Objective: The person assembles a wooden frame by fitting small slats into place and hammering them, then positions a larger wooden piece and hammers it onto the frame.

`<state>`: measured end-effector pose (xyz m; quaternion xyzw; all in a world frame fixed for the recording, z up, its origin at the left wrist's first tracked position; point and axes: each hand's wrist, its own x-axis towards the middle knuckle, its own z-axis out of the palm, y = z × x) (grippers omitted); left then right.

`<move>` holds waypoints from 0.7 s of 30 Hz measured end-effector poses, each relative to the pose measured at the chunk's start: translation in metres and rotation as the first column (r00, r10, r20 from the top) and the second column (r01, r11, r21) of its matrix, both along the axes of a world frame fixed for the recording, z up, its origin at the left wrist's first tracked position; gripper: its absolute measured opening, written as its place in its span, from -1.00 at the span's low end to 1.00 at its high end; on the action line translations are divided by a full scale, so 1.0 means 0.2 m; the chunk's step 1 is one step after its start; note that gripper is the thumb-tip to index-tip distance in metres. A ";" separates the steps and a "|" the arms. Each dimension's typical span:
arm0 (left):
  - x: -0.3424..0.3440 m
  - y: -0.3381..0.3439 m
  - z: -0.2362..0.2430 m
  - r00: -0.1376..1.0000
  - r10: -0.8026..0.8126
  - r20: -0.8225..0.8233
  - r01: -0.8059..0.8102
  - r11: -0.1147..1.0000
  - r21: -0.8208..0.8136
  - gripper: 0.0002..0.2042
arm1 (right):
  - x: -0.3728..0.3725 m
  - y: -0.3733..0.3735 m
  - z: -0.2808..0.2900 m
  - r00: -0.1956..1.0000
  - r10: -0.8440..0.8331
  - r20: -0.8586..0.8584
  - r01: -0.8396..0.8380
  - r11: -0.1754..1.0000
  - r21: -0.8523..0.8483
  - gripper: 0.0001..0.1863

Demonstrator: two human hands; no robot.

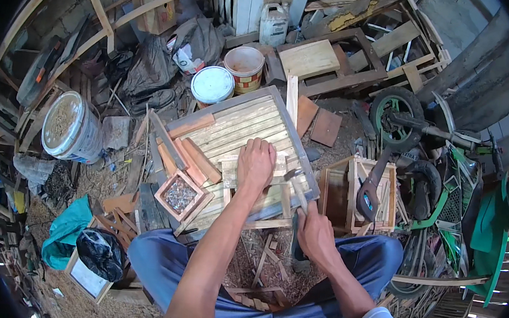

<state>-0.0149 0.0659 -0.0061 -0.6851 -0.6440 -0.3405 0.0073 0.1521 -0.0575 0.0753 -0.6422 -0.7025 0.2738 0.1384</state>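
My left hand, fingers bent and pressed together, holds a small pale wooden frame down on a slatted wooden panel with a grey border. What its fingertips grip underneath is hidden. My right hand is closed round the handle of a hammer. The hammer's head is just right of the wooden frame, near the panel's right side; I cannot tell whether it touches. On the panel's left corner stands a square wooden box filled with nails. Loose wood blocks lie behind that box.
A handsaw leans on a wooden crate at the right, near a green motorbike. Buckets stand behind the panel, and another bucket is at the left. Wood scraps and shavings cover the floor between my legs.
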 end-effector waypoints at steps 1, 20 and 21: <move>0.00 0.00 0.00 1.000 0.005 -0.001 -0.005 1.000 0.005 -0.83 | -0.02 0.00 0.05 0.997 -0.032 -0.069 0.036 0.998 0.056 -0.78; 0.01 0.01 0.04 1.000 0.001 0.014 -0.001 1.000 -0.001 -0.83 | -0.02 0.01 -0.03 0.988 -0.087 -0.125 0.095 0.994 0.061 -0.78; 0.01 0.02 0.05 1.000 0.002 0.013 -0.001 1.000 -0.005 -0.84 | -0.01 0.02 -0.03 0.988 -0.087 -0.127 0.096 0.993 0.062 -0.78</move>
